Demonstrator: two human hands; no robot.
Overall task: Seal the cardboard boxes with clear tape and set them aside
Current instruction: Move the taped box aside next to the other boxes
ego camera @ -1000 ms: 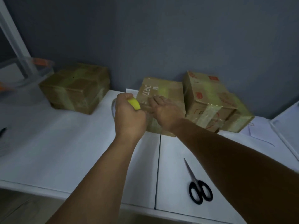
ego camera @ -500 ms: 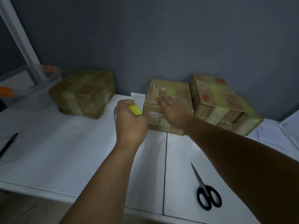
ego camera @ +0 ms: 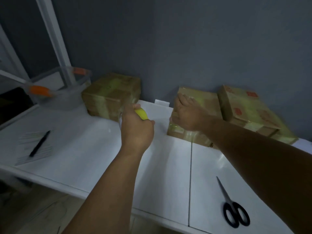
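A cardboard box (ego camera: 205, 103) lies on the white table (ego camera: 84, 149) against the grey wall, its front face shiny with clear tape. My right hand (ego camera: 189, 114) rests flat on its top near the left edge, fingers straight. My left hand (ego camera: 136, 127) grips a clear tape roll with a yellow core (ego camera: 141, 113) a short way left of that box, above the table. A faint strip of tape seems to run from the roll to the box.
A taped box (ego camera: 111, 95) sits at the back left. Two more boxes (ego camera: 244, 107) lie at the right behind my forearm. Black scissors (ego camera: 234, 211) lie at the front right. A pen (ego camera: 39, 143) rests on paper sheets; a clear tub (ego camera: 67, 92) stands far left.
My left hand has pulled the tape roll leftward, away from the box. My right hand has slid up onto the box top. The view has shifted left.
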